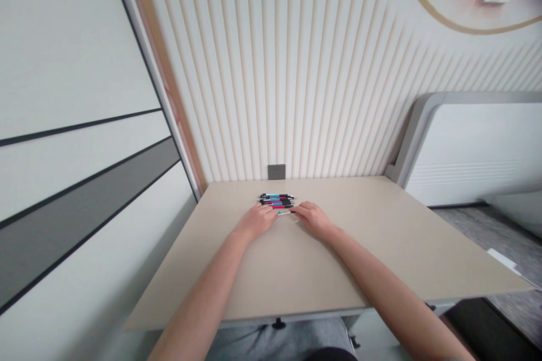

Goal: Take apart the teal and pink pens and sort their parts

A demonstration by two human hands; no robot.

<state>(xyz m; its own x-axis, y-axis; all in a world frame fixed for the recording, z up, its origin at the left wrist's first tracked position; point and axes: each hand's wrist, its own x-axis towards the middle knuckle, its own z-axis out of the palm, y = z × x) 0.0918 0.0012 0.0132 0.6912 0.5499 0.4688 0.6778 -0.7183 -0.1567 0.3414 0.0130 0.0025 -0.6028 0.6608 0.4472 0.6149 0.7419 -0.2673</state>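
Over the back middle of the table, my left hand point(256, 221) and my right hand point(313, 219) face each other with fingertips pinched. Between them runs a thin white pen part point(285, 213), blue near its left end and dark at its right. Both hands grip it at opposite ends; its exact kind is too small to make out. Just beyond my fingers lies a row of several pens point(277, 201), black with blue or red sections, side by side and roughly parallel to the wall. My left fingers partly cover the nearest pens. A tiny pale piece appears beside my right fingers.
The beige table point(279, 276) stands against a ribbed white wall point(262, 67) with a dark socket point(276, 172). A white panelled cabinet point(84, 192) borders it on the left. To the right is a grey-white headboard point(470, 146).
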